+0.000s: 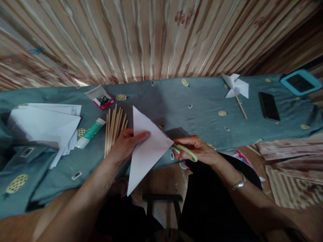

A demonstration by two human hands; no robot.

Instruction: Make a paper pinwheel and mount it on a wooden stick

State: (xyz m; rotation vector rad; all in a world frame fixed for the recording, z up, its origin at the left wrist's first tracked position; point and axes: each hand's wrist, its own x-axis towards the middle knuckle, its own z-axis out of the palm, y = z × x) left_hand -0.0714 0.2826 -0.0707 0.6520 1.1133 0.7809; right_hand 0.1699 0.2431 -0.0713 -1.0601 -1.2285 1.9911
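A white sheet of paper point(148, 148), folded into a triangle, is held over the front of the cloth-covered table. My left hand point(130, 139) grips its left side, thumb flat on top and fingers underneath. Closed around the scissors point(186, 153) with light green handles is my right hand point(193, 148). The scissors meet the paper at its right corner; most of their blades are hidden there. Just left of my left hand lie several wooden sticks point(114, 124) in a loose bundle.
A glue tube point(91, 132) and a stack of white paper point(45, 124) lie left. Behind the sticks stands an open small box point(102, 99) with dark contents. At right are a paper pinwheel point(236, 88), a phone point(268, 106) and a blue-framed tablet point(300, 82). A pleated curtain point(151, 40) hangs behind.
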